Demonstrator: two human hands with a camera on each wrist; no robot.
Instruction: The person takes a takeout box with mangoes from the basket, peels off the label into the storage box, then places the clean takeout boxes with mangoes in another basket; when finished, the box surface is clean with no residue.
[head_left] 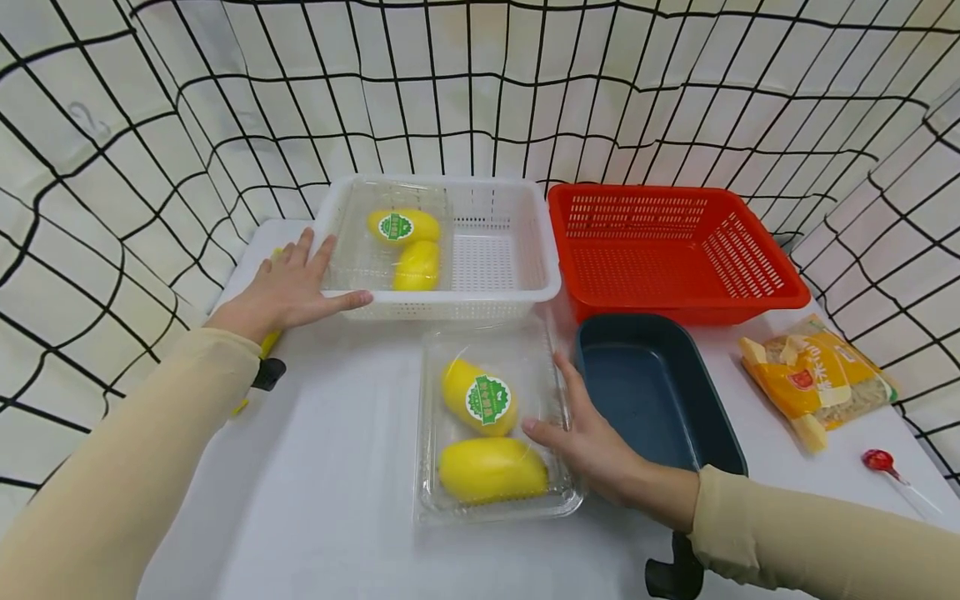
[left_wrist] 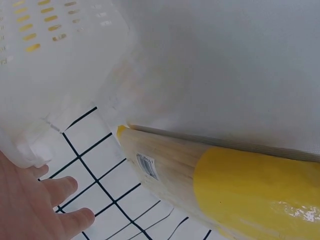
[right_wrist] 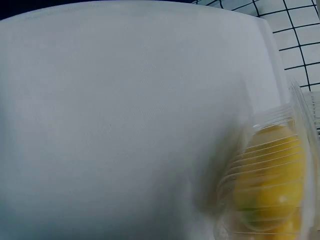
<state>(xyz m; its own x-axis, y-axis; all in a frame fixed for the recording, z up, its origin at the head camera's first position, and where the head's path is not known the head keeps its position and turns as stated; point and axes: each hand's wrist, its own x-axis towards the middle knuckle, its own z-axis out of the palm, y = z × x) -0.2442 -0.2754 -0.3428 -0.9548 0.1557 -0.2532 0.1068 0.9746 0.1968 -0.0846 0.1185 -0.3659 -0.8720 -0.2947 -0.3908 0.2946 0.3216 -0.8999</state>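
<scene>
My left hand [head_left: 288, 287], fingers spread, rests on the left front corner of a white plastic basket [head_left: 465, 308]. Inside that basket lies a clear plastic box [head_left: 348, 250] with two yellow mangoes [head_left: 417, 265], one bearing a green label. A second clear box [head_left: 517, 337], also holding two mangoes [head_left: 491, 471], is in front of the basket. My right hand [head_left: 592, 433] grips this box by its right side, thumb over the lid. In the right wrist view the box [right_wrist: 265, 185] appears tilted beside a shadow; the right fingers are not visible there.
Right of the white basket stands a red basket [head_left: 675, 312], with a dark blue rectangular dish [head_left: 645, 400] before it. Farther right lie a yellow bag [head_left: 817, 379] and a red lollipop [head_left: 879, 461]. A long yellow-wrapped package [left_wrist: 240, 185] lies at left. Black wire mesh [head_left: 468, 75] encloses the table.
</scene>
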